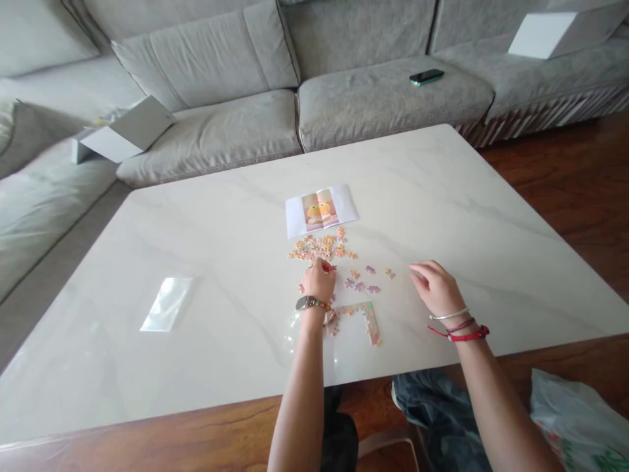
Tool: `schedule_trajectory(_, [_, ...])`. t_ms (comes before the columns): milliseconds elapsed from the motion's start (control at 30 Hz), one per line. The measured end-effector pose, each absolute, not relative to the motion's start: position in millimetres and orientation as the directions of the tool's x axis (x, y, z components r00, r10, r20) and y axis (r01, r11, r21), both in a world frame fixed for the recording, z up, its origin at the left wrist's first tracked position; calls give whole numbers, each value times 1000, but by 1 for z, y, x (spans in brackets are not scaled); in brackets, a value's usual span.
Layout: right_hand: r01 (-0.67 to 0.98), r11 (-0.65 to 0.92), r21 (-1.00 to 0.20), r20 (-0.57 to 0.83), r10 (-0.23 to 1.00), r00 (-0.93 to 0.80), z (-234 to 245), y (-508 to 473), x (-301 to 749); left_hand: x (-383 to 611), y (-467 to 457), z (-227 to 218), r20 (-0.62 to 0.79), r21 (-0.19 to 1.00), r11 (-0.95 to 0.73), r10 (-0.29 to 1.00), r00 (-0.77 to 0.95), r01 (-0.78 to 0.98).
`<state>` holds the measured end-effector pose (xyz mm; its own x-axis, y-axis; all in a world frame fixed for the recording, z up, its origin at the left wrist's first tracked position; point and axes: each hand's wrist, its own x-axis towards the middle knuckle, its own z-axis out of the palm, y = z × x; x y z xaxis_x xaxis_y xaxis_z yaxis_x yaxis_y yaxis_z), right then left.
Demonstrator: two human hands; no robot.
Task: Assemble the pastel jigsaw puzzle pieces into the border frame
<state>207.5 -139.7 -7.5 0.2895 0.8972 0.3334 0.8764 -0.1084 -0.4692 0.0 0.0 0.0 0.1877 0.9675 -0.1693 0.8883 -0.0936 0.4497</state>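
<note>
My left hand (319,282) is at the near edge of a loose pile of puzzle pieces (314,247). Its fingers are bent down and closed; whatever is in them is too small to make out. My right hand (436,288) is just above the table to the right, fingers loosely curved, thumb apart, nothing in it. Between the hands lie several purple puzzle pieces (360,286) and a yellowish piece (390,273). Closer to me, a joined puzzle border (372,322) forms a corner, its left part partly hidden by my left wrist.
Behind the pile lies a creased sheet with a reference picture (320,210). A clear plastic sleeve (167,303) rests on the left of the marble-patterned table (236,223). Beyond stands a grey sofa (363,98) holding a phone (426,77). A plastic bag (574,413) is at lower right.
</note>
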Motion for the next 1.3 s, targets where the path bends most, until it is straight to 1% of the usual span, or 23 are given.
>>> schedule_trajectory(100, [875, -107, -471, 332, 898, 289, -7, -140, 208, -4, 6, 0, -176, 538, -72, 965, 196, 840])
schedule_trajectory(167, [875, -109, -473, 325, 901, 288, -7, -139, 208, -7, 8, -1, -208, 618, -24, 959, 193, 786])
schedule_trajectory(333, [873, -108, -475, 313, 907, 282, -6, -139, 204, -17, -5, 3, -286, 817, 120, 934, 216, 563])
schedule_trajectory(433, [869, -100, -485, 298, 915, 271, -5, -138, 200, -25, -24, 8, -320, 880, 193, 916, 242, 434])
schedule_trajectory(500, [864, -90, -495, 279, 925, 256, -4, -138, 196, -32, -36, 9, -321, 898, 204, 910, 262, 389])
schedule_trajectory(600, [839, -49, -542, 244, 946, 213, -1, -137, 186, -42, -52, 8, -328, 901, 207, 901, 284, 382])
schedule_trajectory(667, [792, -8, -611, 200, 966, 164, 2, -136, 174, -48, -60, 7, -338, 898, 215, 896, 289, 385])
schedule_trajectory(767, [679, 29, -733, 103, 992, 69, 5, -136, 151, -56, -66, 5, -347, 903, 222, 882, 320, 369])
schedule_trajectory(867, [595, 23, -803, 33, 999, 5, 7, -138, 127, -63, -72, 4, -355, 911, 243, 874, 333, 334])
schedule_trajectory(1000, [533, -5, -846, -19, 1000, -22, 9, -140, 102, -73, -84, 5, -373, 910, 268, 863, 341, 317])
schedule_trajectory(1133, [535, 20, -845, 10, 1000, -21, 10, -141, 92, -81, -92, 3, -339, 918, 224, 872, 353, 328])
schedule_trajectory(1233, [541, 1, -841, 9, 1000, 13, 9, -140, 91, -83, -94, 1, -308, 916, 194, 902, 304, 352])
schedule_trajectory(1300, [506, -44, -861, -17, 998, 58, 8, -138, 90, -80, -93, -1, -291, 921, 180, 907, 304, 345])
